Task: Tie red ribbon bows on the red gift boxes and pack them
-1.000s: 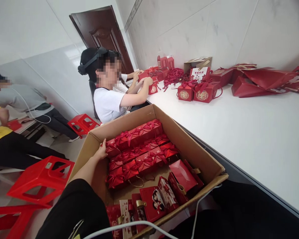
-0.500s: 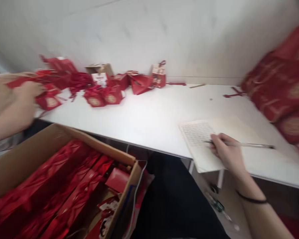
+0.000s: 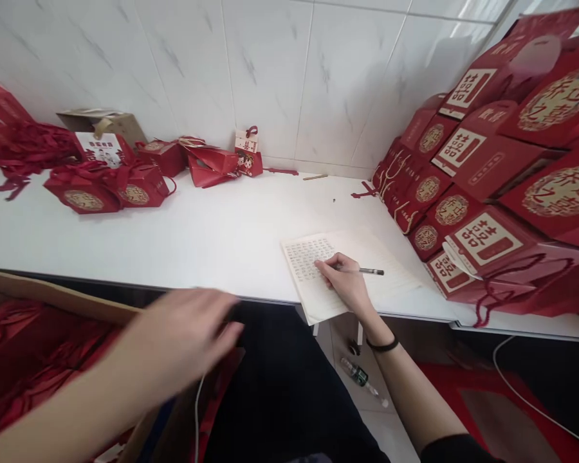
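Note:
My right hand (image 3: pixel 346 281) is closed around a dark pen (image 3: pixel 370 271). The pen's writing end meets a sheet of paper (image 3: pixel 322 307) covered with rows of handwriting at its upper left. Part of the sheet overhangs the front edge of the white table (image 3: pixel 226 238). My left hand (image 3: pixel 183 331), smeared by motion, is in the air above the right end of a cardboard box (image 3: pixel 67 294). Its fingers stretch to the right with the thumb apart, and nothing shows in them. Red packages lie inside the cardboard box.
Red gift boxes (image 3: pixel 463 212) are stacked high on the table's right side. Along the tiled wall (image 3: pixel 270 77) stand several smaller red boxes (image 3: pixel 89 196) and a small tagged box (image 3: pixel 249 161). A plastic bottle (image 3: pixel 358 374) lies on the floor below.
My left hand has come from the red boxes at the far left to above the cardboard box. The view has turned right. My right hand still has the pen on the paper.

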The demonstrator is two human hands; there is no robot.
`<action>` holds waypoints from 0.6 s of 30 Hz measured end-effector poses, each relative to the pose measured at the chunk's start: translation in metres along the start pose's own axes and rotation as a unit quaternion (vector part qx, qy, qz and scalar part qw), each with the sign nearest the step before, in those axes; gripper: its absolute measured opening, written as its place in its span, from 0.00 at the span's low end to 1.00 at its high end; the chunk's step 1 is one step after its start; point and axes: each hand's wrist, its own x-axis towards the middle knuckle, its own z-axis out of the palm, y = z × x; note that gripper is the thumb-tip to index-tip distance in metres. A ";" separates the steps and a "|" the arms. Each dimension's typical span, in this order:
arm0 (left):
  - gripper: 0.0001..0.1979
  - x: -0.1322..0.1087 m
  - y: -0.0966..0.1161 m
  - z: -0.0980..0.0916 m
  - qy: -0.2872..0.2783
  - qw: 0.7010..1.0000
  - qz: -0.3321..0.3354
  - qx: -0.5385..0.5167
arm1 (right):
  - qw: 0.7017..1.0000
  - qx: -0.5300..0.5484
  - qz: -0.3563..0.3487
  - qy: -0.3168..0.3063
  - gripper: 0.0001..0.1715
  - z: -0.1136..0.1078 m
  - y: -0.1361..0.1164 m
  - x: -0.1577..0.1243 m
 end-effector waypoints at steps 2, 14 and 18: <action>0.13 0.044 0.046 0.025 -0.034 0.992 0.122 0.026 | 1.000 -0.017 -0.003 -0.018 0.19 -0.001 -0.002 0.003; 0.09 0.086 0.100 0.098 0.002 0.981 0.173 0.083 | 0.996 -0.068 -0.054 -0.009 0.19 -0.004 0.004 0.006; 0.08 0.093 0.103 0.104 0.063 0.978 0.168 0.103 | 0.995 -0.087 -0.055 -0.002 0.19 -0.003 0.002 0.005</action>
